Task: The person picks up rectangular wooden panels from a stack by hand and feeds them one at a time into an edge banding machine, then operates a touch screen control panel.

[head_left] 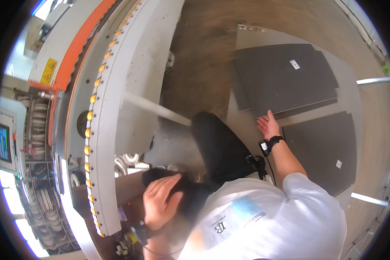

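A workshop floor (203,52) is seen from above through a wide fisheye lens. The two hands are held well apart. The right hand (268,125), palm turned up and fingers extended, is placed at the near edge of a stack of dark gray flat panels (286,80); whether the edge is touched cannot be told. The left hand (161,203) is held with fingers outstretched and nothing in its grasp, above a dark-trousered leg (221,149).

The stack is laid ahead and to the right, its sheets slightly offset, on a lighter gray sheet (247,40). Another dark gray panel (320,141) is laid nearer, beside the right forearm. A small white label (294,64) is stuck on the stack's top panel. A black strap (274,141) is worn on the right wrist.

The left side is filled by a long gray machine (138,60), edged with a row of orange rollers (89,116). Beyond it, a screen (4,143) and racks of pale rolls (50,208) are seen.
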Demonstrator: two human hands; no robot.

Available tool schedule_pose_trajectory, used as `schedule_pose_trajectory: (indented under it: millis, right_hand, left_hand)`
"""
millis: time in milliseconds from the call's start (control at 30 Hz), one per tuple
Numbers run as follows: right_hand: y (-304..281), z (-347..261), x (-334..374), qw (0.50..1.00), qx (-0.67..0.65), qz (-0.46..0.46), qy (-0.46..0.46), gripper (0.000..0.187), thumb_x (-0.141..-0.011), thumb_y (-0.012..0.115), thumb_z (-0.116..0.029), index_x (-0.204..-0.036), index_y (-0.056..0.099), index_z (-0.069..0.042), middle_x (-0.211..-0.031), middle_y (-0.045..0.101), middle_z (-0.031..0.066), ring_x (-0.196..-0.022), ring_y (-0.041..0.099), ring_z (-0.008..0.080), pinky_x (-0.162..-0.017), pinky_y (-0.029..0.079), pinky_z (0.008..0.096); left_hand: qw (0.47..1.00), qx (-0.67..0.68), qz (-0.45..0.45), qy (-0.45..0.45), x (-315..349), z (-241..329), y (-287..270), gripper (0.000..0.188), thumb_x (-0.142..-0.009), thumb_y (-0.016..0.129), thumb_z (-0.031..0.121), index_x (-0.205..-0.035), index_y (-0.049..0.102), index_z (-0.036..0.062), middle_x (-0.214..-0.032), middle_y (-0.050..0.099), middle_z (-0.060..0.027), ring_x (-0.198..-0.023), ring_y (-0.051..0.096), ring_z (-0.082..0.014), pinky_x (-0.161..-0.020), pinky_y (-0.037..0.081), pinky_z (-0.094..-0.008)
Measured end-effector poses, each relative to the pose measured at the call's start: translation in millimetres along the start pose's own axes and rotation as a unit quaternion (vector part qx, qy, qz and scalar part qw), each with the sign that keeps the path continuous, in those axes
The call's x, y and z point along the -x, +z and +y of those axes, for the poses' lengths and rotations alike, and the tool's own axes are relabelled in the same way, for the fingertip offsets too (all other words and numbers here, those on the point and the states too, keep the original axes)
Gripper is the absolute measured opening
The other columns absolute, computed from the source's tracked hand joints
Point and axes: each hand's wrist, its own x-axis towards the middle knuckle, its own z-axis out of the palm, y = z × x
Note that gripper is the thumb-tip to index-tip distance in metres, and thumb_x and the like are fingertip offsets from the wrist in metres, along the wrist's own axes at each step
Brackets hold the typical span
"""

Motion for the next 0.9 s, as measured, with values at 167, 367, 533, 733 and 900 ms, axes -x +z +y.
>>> schedule_pose_trajectory:
  millis: [167, 367, 533, 733, 900]
  right_hand:
    - [3, -5, -11, 0.999, -0.023, -0.012, 0.027, 0.087, -0.106, 0.065, -0.071, -0.155, 0.055, 0.0, -0.157, 0.064, 0.017, -0.142, 0.064, 0.0314, -0.111, 0.056, 0.046]
    - [10, -1, -14, 0.997, -0.075, 0.009, 0.02, 0.068, -0.11, 0.065, -0.064, -0.141, 0.064, -0.004, -0.137, 0.073, 0.0131, -0.125, 0.07, 0.0255, -0.097, 0.059, 0.0369]
    - [-7, 0, 32, 0.991, -0.068, -0.112, 0.008, 0.053, -0.111, 0.065, -0.059, -0.127, 0.069, -0.009, -0.12, 0.079, 0.0073, -0.109, 0.075, 0.0227, -0.079, 0.055, 0.0296]
    - [-16, -2, 118, 0.937, -0.072, -0.331, 0.085, 0.044, -0.116, 0.062, -0.045, -0.136, 0.069, -0.007, -0.138, 0.077, 0.013, -0.131, 0.073, 0.0299, -0.097, 0.062, 0.0428]
    - [-17, 22, 147, 0.856, 0.058, -0.509, 0.073, 0.053, -0.119, 0.055, -0.04, -0.155, 0.058, -0.001, -0.156, 0.065, 0.0231, -0.141, 0.067, 0.0362, -0.113, 0.057, 0.0521]
  left_hand:
    - [0.983, 0.162, -0.023, -0.087, -6, -20, 78, 0.033, -0.102, 0.073, 0.002, -0.134, 0.073, -0.0058, -0.125, 0.081, -0.019, -0.118, 0.078, -0.0304, -0.106, 0.057, -0.0375]
    - [0.944, 0.272, -0.09, -0.165, -15, -22, 109, 0.031, -0.108, 0.07, 0.007, -0.136, 0.072, -0.0071, -0.127, 0.082, -0.0173, -0.119, 0.077, -0.0243, -0.105, 0.057, -0.0351]
    - [0.903, 0.356, -0.116, -0.212, -31, -29, 130, 0.041, -0.113, 0.067, 0.011, -0.151, 0.064, -0.0059, -0.138, 0.078, -0.0161, -0.125, 0.074, -0.0254, -0.109, 0.056, -0.0349]
    - [0.828, 0.51, -0.117, -0.202, -77, -32, 197, 0.051, -0.114, 0.068, 0.014, -0.16, 0.054, -0.0024, -0.155, 0.067, -0.0159, -0.138, 0.066, -0.0243, -0.117, 0.051, -0.0374]
    - [0.742, 0.616, -0.144, -0.223, -102, -28, 246, 0.05, -0.111, 0.069, 0.01, -0.158, 0.058, 0.0003, -0.154, 0.067, -0.0128, -0.138, 0.065, -0.0238, -0.12, 0.049, -0.0405]
